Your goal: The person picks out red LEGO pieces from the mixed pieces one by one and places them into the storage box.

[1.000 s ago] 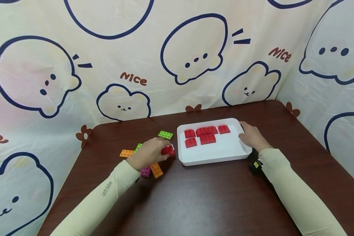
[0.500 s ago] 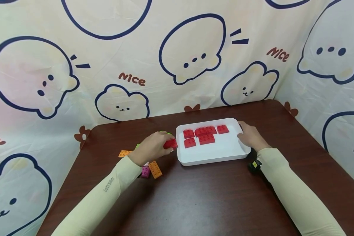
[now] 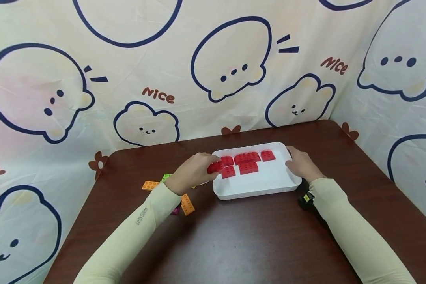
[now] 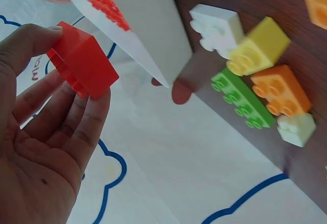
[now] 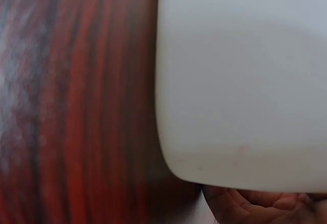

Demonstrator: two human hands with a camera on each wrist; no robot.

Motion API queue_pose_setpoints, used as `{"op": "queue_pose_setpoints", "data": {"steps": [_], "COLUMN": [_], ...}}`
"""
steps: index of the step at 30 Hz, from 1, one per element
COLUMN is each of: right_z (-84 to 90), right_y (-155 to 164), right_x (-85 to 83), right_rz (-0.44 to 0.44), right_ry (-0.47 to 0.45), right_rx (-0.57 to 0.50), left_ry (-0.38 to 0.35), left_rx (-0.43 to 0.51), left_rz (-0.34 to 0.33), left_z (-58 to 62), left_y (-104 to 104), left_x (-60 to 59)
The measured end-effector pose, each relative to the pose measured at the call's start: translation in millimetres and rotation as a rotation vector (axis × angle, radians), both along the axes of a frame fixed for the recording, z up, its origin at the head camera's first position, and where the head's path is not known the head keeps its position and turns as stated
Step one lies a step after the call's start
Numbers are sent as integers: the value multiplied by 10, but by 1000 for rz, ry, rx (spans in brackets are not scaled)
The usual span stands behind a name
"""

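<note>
The left hand (image 3: 193,171) pinches a red brick (image 3: 214,167) between thumb and fingers (image 4: 84,119) over the white tray's (image 3: 266,185) left edge. The right hand (image 3: 301,163) rests on the tray's right rim, its fingers curled against it.

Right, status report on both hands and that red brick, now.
Left hand pinches red brick over white tray rim. Right hand holds tray's far side. Nothing blocking; loose bricks sit left of the tray.

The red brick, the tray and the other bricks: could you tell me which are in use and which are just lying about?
In use:
left hand
red brick
white tray
right hand
red bricks in the tray

Lying about:
orange bricks
green brick
yellow brick
white bricks
</note>
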State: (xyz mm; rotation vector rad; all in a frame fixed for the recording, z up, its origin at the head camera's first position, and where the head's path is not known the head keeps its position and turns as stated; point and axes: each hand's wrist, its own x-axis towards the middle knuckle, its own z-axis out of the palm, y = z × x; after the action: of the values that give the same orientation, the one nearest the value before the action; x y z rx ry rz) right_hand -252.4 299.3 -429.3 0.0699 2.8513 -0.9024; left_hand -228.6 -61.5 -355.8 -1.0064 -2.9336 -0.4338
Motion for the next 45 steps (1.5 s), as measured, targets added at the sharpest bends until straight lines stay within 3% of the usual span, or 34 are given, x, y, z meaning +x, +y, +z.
{"op": "queue_pose_setpoints", "data": {"steps": [15,23,37,45], "right_z": [17,14,24,27], "right_y": [-5,-11,14,2], "right_x": [12,11,13,9], "right_rz": [8,4,2,-3], "right_ry": [-5,-31,-10,-14], "right_rx": [-1,-13,-7,-2], "left_ry": [19,37,40,54], "left_rx": [10,20,36,27], "left_rz": [-34,-78,-89,-140], "left_z": [81,69,55,53], "left_y": [336,493,774,955], "left_x": [-40,-62,-118,-170]}}
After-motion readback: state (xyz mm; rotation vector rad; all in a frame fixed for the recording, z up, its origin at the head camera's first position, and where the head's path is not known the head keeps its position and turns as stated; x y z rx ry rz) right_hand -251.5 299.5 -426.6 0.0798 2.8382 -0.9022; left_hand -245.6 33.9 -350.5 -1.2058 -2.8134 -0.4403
